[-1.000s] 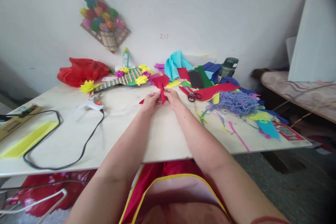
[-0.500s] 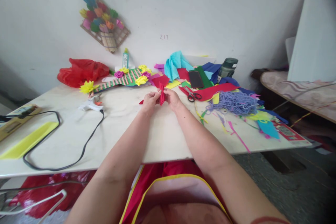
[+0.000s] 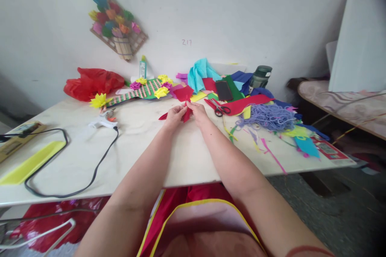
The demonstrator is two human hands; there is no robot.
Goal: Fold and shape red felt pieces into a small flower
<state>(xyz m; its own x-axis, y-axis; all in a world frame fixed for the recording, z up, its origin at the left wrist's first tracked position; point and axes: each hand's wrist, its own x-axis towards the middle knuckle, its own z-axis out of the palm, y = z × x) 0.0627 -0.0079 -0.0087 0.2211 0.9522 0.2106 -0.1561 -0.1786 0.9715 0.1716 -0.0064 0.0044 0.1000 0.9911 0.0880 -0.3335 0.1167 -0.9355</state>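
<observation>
Both my hands meet over the middle of the white table (image 3: 193,156), pinching a small folded piece of red paper (image 3: 186,114). My left hand (image 3: 173,116) grips its left side, where a red tip pokes out past the fingers. My right hand (image 3: 197,113) grips its right side. Just beyond the hands lies another red sheet (image 3: 183,93). Red-handled scissors (image 3: 219,108) rest a little to the right of my right hand.
A white glue gun (image 3: 102,120) with a black cord (image 3: 75,160) lies at the left, near a yellow strip (image 3: 30,162). Paper flowers on a striped mat (image 3: 141,88), a red bag (image 3: 90,82), coloured sheets, a phone (image 3: 223,89), a green jar (image 3: 261,76) and purple yarn (image 3: 268,116) crowd the back and right.
The red paper piece has been turned and lowered slightly between my fingers. The view has shifted a little; both hands stay in the same spot.
</observation>
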